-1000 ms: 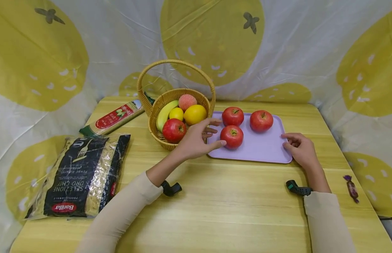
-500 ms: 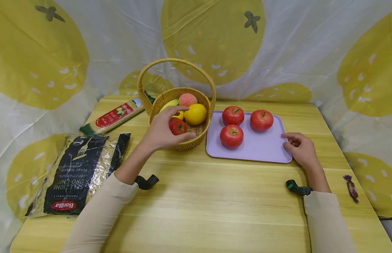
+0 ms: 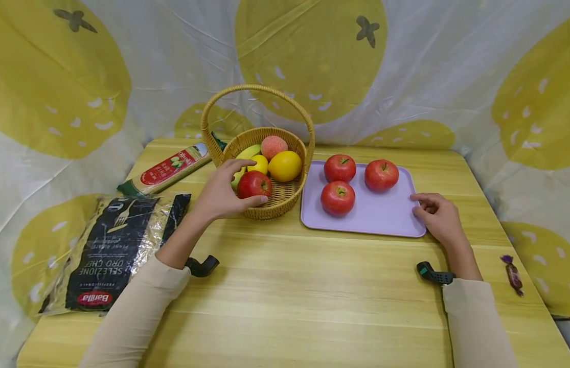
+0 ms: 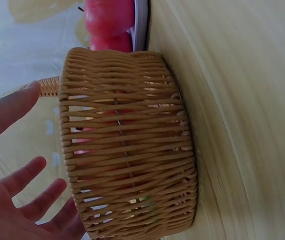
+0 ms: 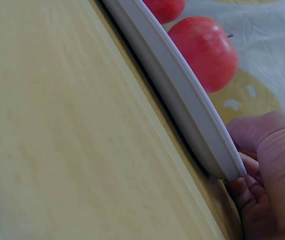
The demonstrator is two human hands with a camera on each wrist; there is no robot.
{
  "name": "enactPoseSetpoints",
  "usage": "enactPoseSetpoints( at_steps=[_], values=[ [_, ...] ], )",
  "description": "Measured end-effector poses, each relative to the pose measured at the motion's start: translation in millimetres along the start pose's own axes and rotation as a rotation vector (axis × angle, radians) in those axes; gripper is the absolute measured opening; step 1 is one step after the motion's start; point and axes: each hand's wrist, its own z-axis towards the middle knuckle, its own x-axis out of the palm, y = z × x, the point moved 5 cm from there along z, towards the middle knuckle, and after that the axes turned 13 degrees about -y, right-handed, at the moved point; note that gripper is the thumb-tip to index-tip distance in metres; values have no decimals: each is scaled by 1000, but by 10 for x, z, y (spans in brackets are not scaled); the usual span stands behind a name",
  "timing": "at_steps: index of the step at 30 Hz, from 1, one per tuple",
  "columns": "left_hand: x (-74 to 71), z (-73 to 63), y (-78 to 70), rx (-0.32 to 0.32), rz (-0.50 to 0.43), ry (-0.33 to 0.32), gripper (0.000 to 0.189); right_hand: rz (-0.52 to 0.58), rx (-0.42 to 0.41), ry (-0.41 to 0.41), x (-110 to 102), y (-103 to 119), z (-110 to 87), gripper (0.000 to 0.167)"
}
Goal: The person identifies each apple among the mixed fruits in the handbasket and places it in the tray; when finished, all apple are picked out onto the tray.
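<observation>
My left hand (image 3: 220, 189) hovers at the left side of the wicker basket (image 3: 280, 207), thumb and fingers spread around a red apple (image 3: 253, 183) inside it. In the left wrist view the fingers of the left hand (image 4: 27, 195) stand apart beside the rim, and the basket wall (image 4: 127, 145) largely hides the fruit. At the right end of the lilac tray (image 3: 381, 217), my right hand (image 3: 438, 217) pinches the rim with curled fingers, as the right wrist view of the tray edge (image 5: 202, 125) shows. Three red apples (image 3: 337, 198) sit on the tray.
Also in the basket are a banana (image 3: 249, 152), a peach (image 3: 273, 146), a lemon (image 3: 260, 164) and a larger yellow fruit (image 3: 286, 166). At left lie a penne bag (image 3: 114, 250) and a red-labelled pack (image 3: 167, 169). A wrapped candy (image 3: 513, 276) lies at right.
My left hand has moved left from beside the tray's apples to over the basket's left side, then drawn back slightly from the red apple. My right hand stays at the tray rim.
</observation>
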Motion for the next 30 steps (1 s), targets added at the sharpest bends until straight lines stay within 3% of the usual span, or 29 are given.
enactPoseSetpoints(
  at_steps=[15, 30],
  values=[
    [97, 104, 113, -40, 117, 36, 92, 3, -34, -24, -11, 16, 19, 33],
    [233, 194, 104, -45, 185, 147, 94, 16, -26, -26, 5, -15, 19, 32]
  ],
)
